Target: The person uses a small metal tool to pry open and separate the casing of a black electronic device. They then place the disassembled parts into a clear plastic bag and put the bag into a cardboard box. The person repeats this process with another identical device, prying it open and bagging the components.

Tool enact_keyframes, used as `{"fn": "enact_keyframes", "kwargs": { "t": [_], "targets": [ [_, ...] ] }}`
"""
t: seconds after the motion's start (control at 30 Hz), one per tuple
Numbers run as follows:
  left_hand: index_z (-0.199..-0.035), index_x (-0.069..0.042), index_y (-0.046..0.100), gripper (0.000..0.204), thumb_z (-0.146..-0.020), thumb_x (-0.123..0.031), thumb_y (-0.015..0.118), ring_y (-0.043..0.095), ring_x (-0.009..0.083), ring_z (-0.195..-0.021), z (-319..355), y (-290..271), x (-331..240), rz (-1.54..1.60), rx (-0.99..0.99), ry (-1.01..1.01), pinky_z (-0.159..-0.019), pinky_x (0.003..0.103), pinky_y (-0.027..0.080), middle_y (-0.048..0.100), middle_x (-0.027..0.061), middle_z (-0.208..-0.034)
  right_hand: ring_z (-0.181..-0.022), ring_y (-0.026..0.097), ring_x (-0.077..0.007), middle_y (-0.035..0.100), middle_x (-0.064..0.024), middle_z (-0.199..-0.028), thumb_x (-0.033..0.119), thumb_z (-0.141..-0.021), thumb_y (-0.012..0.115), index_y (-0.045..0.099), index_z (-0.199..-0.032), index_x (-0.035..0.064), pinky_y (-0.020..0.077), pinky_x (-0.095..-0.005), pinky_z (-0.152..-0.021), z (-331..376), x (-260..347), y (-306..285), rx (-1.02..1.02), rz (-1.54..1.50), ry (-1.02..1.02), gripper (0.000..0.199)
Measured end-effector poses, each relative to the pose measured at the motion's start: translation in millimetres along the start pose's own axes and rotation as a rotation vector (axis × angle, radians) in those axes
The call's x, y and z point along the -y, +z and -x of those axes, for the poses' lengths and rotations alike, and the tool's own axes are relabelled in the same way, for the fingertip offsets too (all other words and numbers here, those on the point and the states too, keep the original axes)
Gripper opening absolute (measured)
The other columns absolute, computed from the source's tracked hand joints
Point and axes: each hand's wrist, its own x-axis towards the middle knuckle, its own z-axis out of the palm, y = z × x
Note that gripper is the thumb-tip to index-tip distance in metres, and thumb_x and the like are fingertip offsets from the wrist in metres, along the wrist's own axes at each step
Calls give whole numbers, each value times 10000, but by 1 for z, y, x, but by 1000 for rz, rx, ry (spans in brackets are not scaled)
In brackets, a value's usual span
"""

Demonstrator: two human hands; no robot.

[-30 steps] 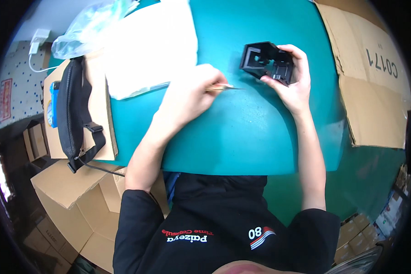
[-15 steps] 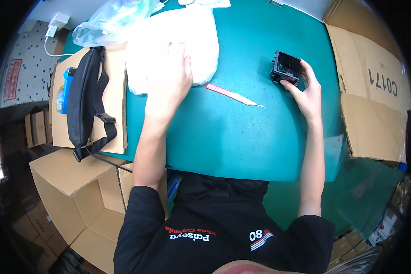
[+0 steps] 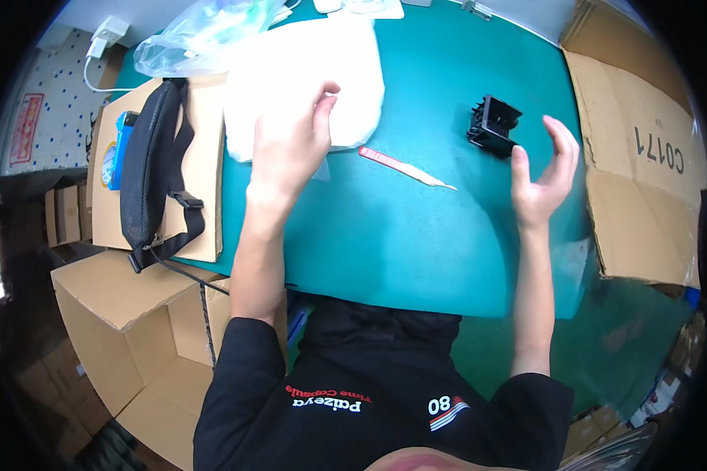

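The black plastic part (image 3: pixel 491 129) stands on the tabletop (image 3: pixel 416 259), right of the white bundle (image 3: pixel 342 63). Farther right is the right hand (image 3: pixel 542 192), its grip spread. The left hand (image 3: pixel 287 153) is over the bundle; its grip I cannot tell.

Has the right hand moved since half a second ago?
Yes. The right hand has moved rightward, closer to the cardboard box, and has opened its grip on the black housing.

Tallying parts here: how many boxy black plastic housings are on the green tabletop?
1. The boxy black plastic housing sits on the green tabletop, upper right, just left of the right hand. Any under the bright white bundle would be hidden.
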Motion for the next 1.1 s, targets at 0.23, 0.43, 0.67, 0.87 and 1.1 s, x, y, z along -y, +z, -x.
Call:
{"fn": "enact_keyframes", "kwargs": {
  "t": [0.23, 0.43, 0.67, 0.87, 1.1],
  "targets": [
    [-1047, -44, 656, 137, -953, -107, 733, 682, 66, -716, 27, 44, -55, 894, 270, 80, -605, 232, 509, 655, -7, -693, -1114, 617, -214, 586, -148, -1293, 309, -812, 867, 532, -1401, -18, 504, -370, -995, 16, 68, 20, 394, -626, 185, 753],
    [-1234, -58, 537, 621, -784, -247, 920, 546, 70, -624, 24, 50, -52, 887, 396, -128, -615, 223, 466, 611, -5, -698, -519, 531, -26, 625, 35, -669, 165, -1046, 608, 715, -907, 20, 393, -217, -470, 16, 65, 8, 595, -750, 833, 228],
    [-1273, -21, 586, 355, -958, -99, 728, 688, 144, -911, 16, 38, -40, 1036, 540, -328, -839, 310, 561, 698, 96, -1052, -412, 415, -32, 469, 55, -509, 353, -1105, 500, 674, -789, 29, 330, -238, -417, 2, 44, 1, 408, -625, 872, 485],
    [-1196, 30, 668, 263, -1038, -179, 638, 674, 121, -851, 16, 34, -48, 1275, 388, -342, -773, 268, 544, 709, 50, -872, -362, 374, -55, 453, 40, -483, 391, -1108, 474, 655, -750, 22, 323, -259, -386, 4, 38, 4, 316, -658, 950, 545],
    [-975, -21, 696, 95, -989, -111, 722, 535, 51, -549, 24, 36, -48, 1232, 89, -357, -503, 207, 412, 636, 6, -690, -614, 473, -85, 557, -15, -771, 35, -828, 819, 552, -1275, 3, 395, -241, -563, 11, 40, 19, -80, -203, 342, 521]
  ]
}}
